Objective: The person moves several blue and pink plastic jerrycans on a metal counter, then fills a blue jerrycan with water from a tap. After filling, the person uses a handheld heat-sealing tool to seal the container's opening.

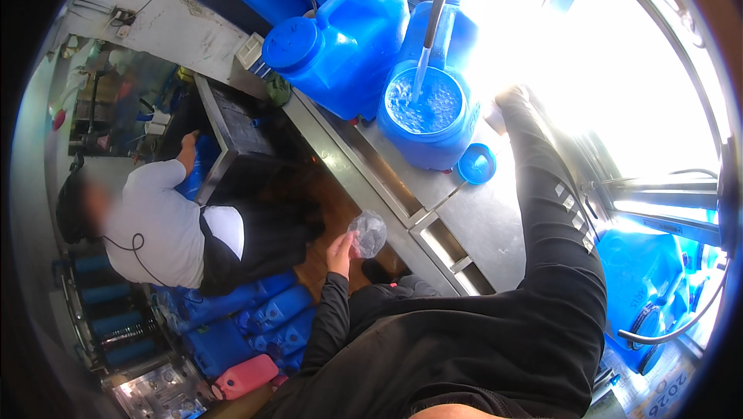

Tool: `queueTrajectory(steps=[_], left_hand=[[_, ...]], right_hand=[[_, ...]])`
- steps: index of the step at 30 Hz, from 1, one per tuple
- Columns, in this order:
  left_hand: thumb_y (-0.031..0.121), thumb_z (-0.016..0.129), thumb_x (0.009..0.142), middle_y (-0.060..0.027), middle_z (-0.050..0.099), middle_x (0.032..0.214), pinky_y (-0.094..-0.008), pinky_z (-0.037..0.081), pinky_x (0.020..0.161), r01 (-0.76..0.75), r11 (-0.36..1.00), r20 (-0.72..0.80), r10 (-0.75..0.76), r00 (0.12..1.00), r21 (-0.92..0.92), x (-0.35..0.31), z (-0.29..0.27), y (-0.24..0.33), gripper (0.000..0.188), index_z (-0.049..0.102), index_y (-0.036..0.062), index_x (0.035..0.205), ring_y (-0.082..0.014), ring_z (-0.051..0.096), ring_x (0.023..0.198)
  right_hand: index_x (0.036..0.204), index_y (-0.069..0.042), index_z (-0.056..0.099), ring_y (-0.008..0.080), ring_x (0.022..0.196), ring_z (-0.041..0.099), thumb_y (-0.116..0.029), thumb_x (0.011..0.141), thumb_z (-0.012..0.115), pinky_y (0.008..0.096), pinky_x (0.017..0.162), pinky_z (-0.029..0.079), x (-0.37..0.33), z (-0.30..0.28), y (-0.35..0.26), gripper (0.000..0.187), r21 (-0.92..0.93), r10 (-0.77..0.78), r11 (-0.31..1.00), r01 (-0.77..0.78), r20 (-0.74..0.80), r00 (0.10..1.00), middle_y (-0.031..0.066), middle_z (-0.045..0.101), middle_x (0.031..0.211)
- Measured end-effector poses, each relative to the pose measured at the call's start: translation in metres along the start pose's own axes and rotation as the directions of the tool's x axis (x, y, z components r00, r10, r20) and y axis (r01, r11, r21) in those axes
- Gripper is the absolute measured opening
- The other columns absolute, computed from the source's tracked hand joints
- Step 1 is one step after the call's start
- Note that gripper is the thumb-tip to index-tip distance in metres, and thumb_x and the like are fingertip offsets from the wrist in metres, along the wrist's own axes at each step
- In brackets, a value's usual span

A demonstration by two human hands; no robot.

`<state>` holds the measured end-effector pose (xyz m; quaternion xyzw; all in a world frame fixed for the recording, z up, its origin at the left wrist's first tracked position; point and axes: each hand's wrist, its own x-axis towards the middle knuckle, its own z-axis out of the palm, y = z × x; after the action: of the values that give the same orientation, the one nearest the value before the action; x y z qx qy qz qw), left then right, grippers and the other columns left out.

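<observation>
My left hand [340, 255] pinches a clear, round, thin plastic piece [370, 233] by its edge, held out beyond the counter's near edge. My right arm stretches forward over the steel counter. At its end my right hand [511, 99] is washed out by glare, beside the open blue water container [428, 148], so its fingers do not show. Water pours from a hose [441, 13] into that container and churns near the rim. A round blue cap [476, 164] lies on the counter just to its right.
A capped blue jug [348, 44] stands left of the filling container. Another person [162, 218] works at the left, hand on a blue container. Several blue jugs [248, 318] and a pink jug [246, 376] are below. More blue jugs [638, 276] stand at right, by a bright window.
</observation>
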<state>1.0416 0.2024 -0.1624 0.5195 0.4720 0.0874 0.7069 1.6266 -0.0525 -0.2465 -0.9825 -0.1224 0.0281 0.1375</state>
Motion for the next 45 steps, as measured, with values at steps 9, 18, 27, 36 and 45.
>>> queueTrajectory(steps=[9, 18, 27, 36, 45], left_hand=[[0.025, 0.063, 0.100, 0.0003, 0.067, 0.089, -0.0224, 0.050, 0.061, 0.000, 1.000, -0.003, 0.000, 1.000, -0.014, 0.000, -0.004, 0.000, 0.028, 0.071, 0.0017, 0.113, -0.0071, 0.058, 0.068], [0.020, 0.067, 0.098, 0.0018, 0.066, 0.087, -0.0226, 0.050, 0.058, -0.087, 0.993, -0.005, 0.088, 0.996, 0.085, 0.001, -0.003, -0.006, 0.027, 0.072, 0.0007, 0.116, -0.0057, 0.056, 0.066], [0.018, 0.068, 0.097, -0.0009, 0.066, 0.087, -0.0249, 0.053, 0.063, -0.050, 0.998, -0.031, 0.051, 0.998, 0.038, 0.000, -0.004, 0.005, 0.026, 0.071, -0.0005, 0.115, -0.0086, 0.059, 0.068], [0.015, 0.073, 0.092, 0.0002, 0.069, 0.092, -0.0208, 0.054, 0.063, -0.051, 0.997, 0.000, 0.051, 0.999, 0.052, -0.002, -0.001, 0.007, 0.026, 0.073, 0.0023, 0.115, -0.0057, 0.061, 0.069], [0.016, 0.074, 0.092, 0.0002, 0.070, 0.090, -0.0203, 0.052, 0.062, -0.075, 0.992, -0.004, 0.076, 0.997, 0.103, -0.004, 0.001, 0.009, 0.025, 0.074, 0.0024, 0.113, -0.0057, 0.062, 0.071]], right_hand=[[0.148, -0.015, 0.039, 0.0402, 0.130, 0.048, -0.040, 0.063, 0.086, 0.0485, 0.108, 0.043, -0.003, 0.001, 0.002, 0.100, 0.016, 0.014, 1.000, -0.014, 0.002, 1.000, 0.0272, 0.051, 0.135], [0.148, -0.015, 0.039, 0.0405, 0.130, 0.048, -0.040, 0.063, 0.087, 0.0486, 0.108, 0.043, -0.004, 0.003, 0.004, 0.101, 0.035, 0.039, 0.999, -0.039, -0.003, 0.999, 0.0275, 0.051, 0.135], [0.149, -0.015, 0.039, 0.0407, 0.131, 0.048, -0.040, 0.062, 0.087, 0.0487, 0.108, 0.043, -0.007, 0.002, 0.003, 0.102, 0.037, 0.028, 0.999, -0.028, 0.005, 1.000, 0.0278, 0.051, 0.135], [0.149, -0.015, 0.038, 0.0409, 0.131, 0.048, -0.041, 0.062, 0.087, 0.0487, 0.109, 0.042, -0.006, -0.002, -0.002, 0.103, 0.033, 0.013, 0.999, -0.014, 0.013, 1.000, 0.0281, 0.051, 0.135], [0.149, -0.015, 0.038, 0.0411, 0.131, 0.047, -0.041, 0.062, 0.087, 0.0488, 0.109, 0.042, -0.005, -0.002, -0.003, 0.104, 0.024, 0.010, 1.000, -0.010, 0.014, 1.000, 0.0285, 0.051, 0.135]])
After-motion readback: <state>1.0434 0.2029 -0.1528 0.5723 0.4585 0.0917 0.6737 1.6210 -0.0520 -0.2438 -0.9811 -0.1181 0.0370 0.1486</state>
